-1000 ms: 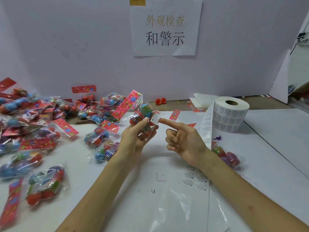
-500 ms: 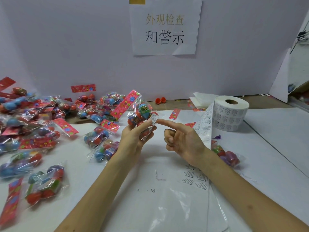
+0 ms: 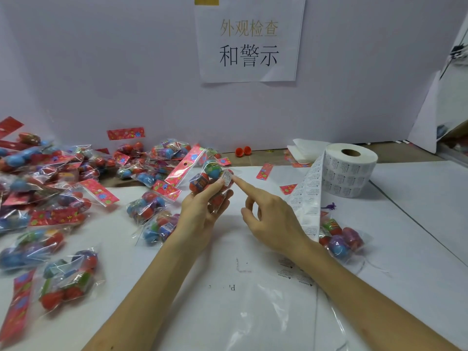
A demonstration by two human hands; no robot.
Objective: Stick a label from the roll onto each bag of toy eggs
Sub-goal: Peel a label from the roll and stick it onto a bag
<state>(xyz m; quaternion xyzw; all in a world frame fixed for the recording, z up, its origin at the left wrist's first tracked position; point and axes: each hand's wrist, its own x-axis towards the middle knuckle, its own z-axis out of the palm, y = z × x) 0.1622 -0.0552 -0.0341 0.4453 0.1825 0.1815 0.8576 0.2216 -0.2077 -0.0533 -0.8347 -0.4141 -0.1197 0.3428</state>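
Bag of toy eggs [image 3: 208,180] sits at the centre of the frame, raised off the bench [image 3: 417,224]; the left hand [image 3: 202,211] has its fingers [image 3: 215,188] wrapped round it. A white label [image 3: 228,177] is on its right side. The right hand [image 3: 273,219] points its straight index finger at the label's edge, other fingers loosely curled, holding nothing. The label roll [image 3: 350,173] stands at right, more bags [image 3: 50,198] at left.
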